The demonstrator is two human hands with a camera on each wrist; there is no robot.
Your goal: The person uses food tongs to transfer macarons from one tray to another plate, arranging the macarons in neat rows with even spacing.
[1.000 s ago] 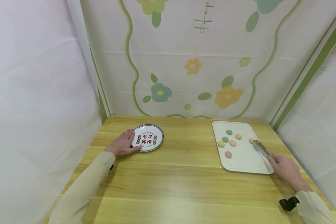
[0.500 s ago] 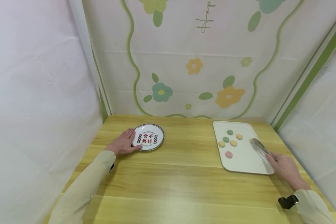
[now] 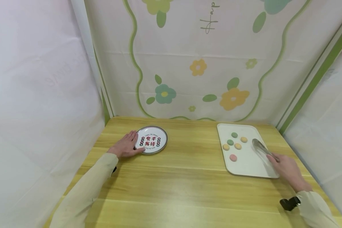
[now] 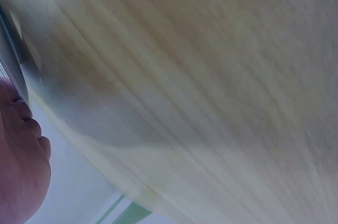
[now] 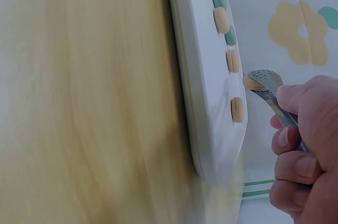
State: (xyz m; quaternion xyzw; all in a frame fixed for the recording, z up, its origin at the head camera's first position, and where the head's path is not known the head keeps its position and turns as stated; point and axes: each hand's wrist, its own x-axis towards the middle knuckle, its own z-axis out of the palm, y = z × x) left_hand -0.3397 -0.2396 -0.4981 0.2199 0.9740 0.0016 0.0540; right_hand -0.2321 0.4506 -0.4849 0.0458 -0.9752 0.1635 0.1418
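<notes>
My left hand (image 3: 125,146) rests with straight fingers on the left rim of a round white plate (image 3: 159,134) with a dark edge and red lettering. Only part of that hand (image 4: 24,166) shows in the left wrist view. With my right hand (image 3: 289,171) I grip metal tongs (image 3: 263,148) over the right side of a white tray (image 3: 253,164). In the right wrist view, a yellow macaron (image 5: 253,83) sits between the tongs' perforated ends, raised off the tray. Another yellow macaron (image 5: 237,110) lies on the tray below it; the tongs cover that area in the head view.
Several macarons lie on the tray's left half, among them a green one (image 3: 234,135), a yellow one (image 3: 243,139) and a pink one (image 3: 233,157). Bare wooden table (image 3: 185,177) lies between plate and tray. A flowered cloth (image 3: 182,72) hangs behind, with white sheets at both sides.
The tongs and right hand have moved up and slightly left, lifting a yellow macaron from the tray's right edge. My left hand and the plate have stayed in place.
</notes>
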